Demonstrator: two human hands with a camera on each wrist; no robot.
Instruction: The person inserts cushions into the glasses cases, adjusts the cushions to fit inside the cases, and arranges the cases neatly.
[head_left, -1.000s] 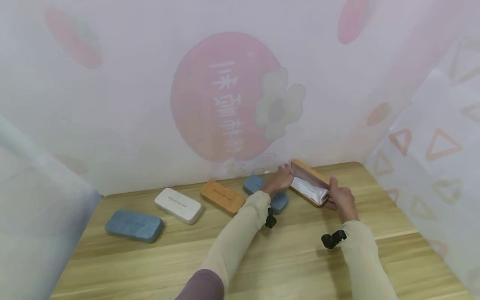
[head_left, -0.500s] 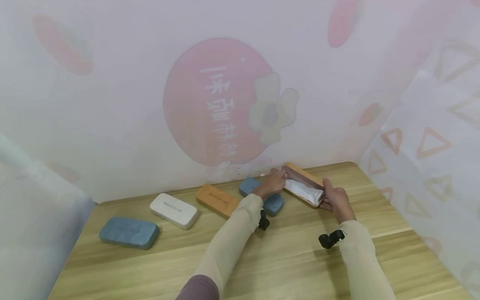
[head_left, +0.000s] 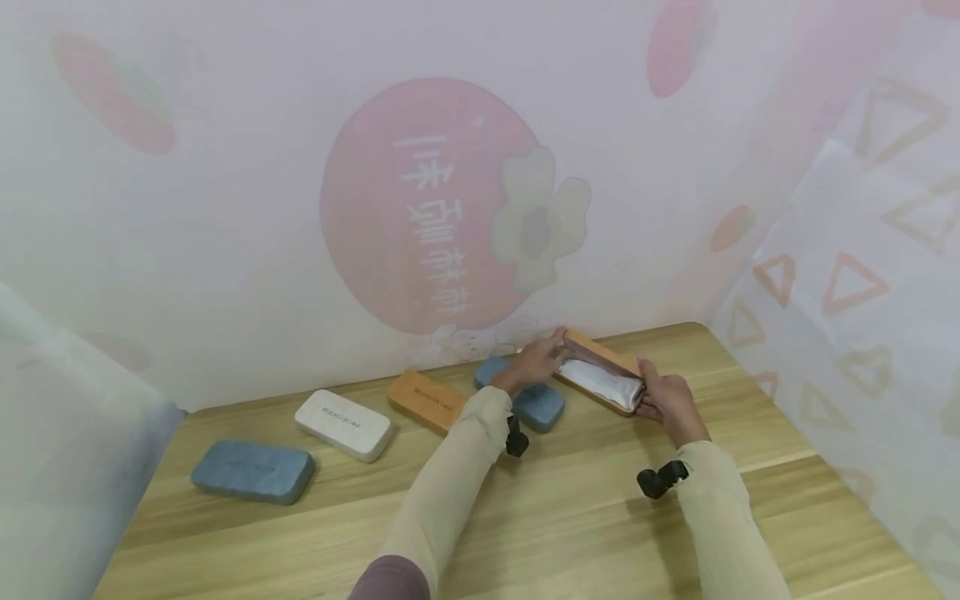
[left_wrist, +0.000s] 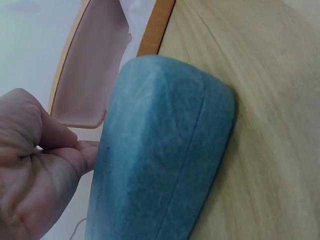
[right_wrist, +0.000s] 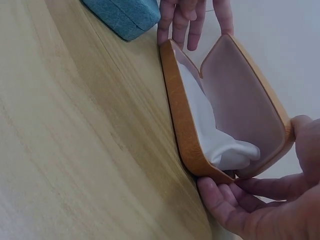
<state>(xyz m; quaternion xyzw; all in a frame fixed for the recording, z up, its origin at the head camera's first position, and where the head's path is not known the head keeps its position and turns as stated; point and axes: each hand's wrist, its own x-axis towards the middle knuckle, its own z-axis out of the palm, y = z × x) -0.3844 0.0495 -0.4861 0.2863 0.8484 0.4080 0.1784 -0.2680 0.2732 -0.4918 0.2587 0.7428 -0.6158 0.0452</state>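
Note:
An orange glasses case (head_left: pixel 604 350) lies at the back right of the table, its lid raised and its lilac lining showing. A crumpled white cloth (right_wrist: pixel 212 130) fills its base. My right hand (head_left: pixel 670 402) grips the near end, thumb on the lid and fingers against the base. At the far end my left hand (head_left: pixel 534 365) holds the case, fingertips at the corners of lid and base. Below the left wrist sits a closed blue glasses case (left_wrist: pixel 160 145), partly covered by that hand in the head view.
To the left, in a row, are a closed orange glasses case (head_left: pixel 423 400), a white one (head_left: pixel 345 423) and another blue one (head_left: pixel 253 472). The left forearm overlaps the closed orange case. A printed wall (head_left: pixel 255 275) rises behind the wooden table (head_left: pixel 585 517).
The head view has shifted slightly, so everything sits a little further left in it. Both hands stay at the ends of the raised-lid case, which looks much the same.

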